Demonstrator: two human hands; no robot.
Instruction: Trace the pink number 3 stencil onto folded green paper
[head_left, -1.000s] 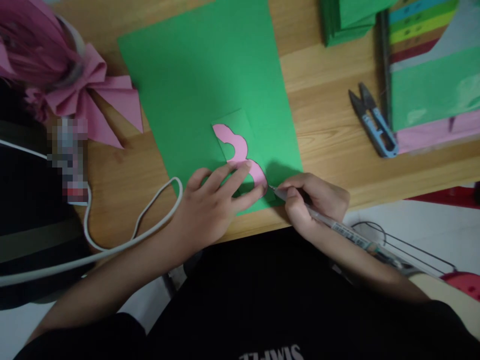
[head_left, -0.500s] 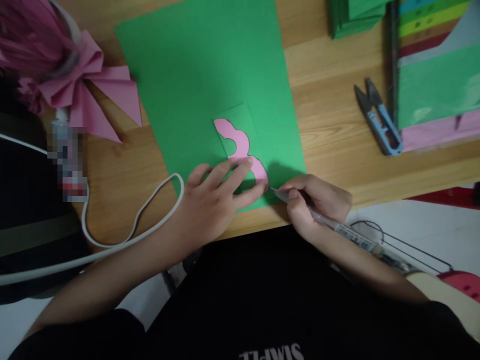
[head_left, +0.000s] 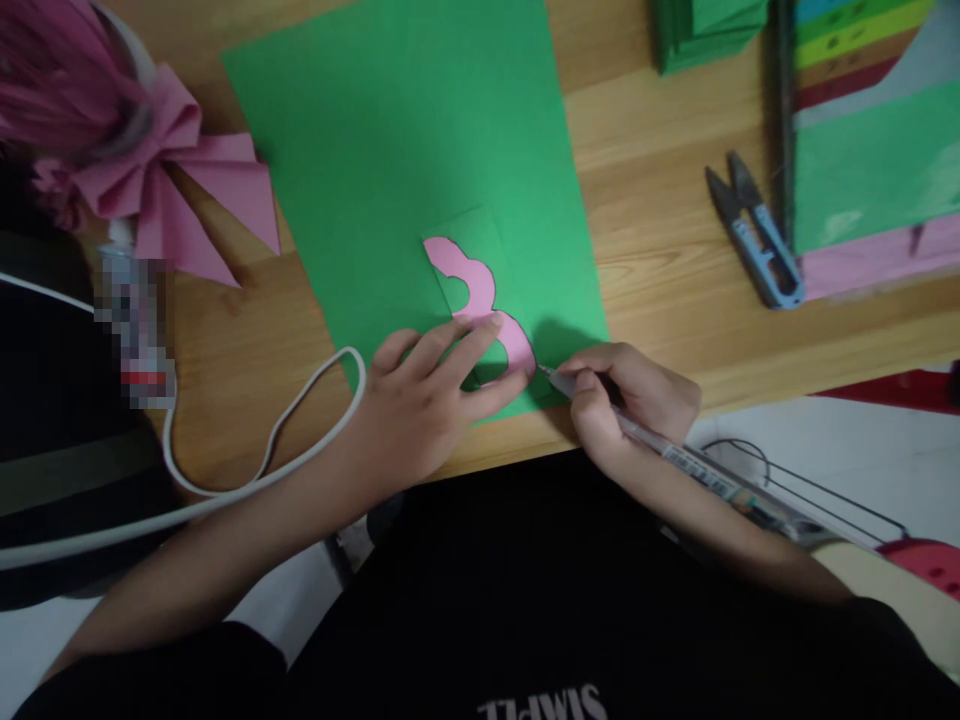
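My left hand (head_left: 431, 395) lies with fingers spread, pressing a curvy pink paper cutout (head_left: 480, 285) against a small green paper piece (head_left: 484, 235). Both rest on a large green sheet (head_left: 420, 120). A dark line runs along the cutout's outer edge. In my right hand (head_left: 630, 395) is a clear-barrelled pen (head_left: 649, 437), pinched between thumb and fingers. The pen tip is at the cutout's lower right edge, close to my left index finger.
Blue-handled thread snips (head_left: 757, 235) lie at the right beside a packet of coloured paper (head_left: 870, 185). Green paper pieces (head_left: 709, 35) are stacked at the top. A pink paper bow (head_left: 176, 175) and a white cable (head_left: 262, 480) are on the left.
The pen tip has moved slightly up along the cutout's right edge. My left hand keeps its place on the paper, and the whole view has shifted a little.
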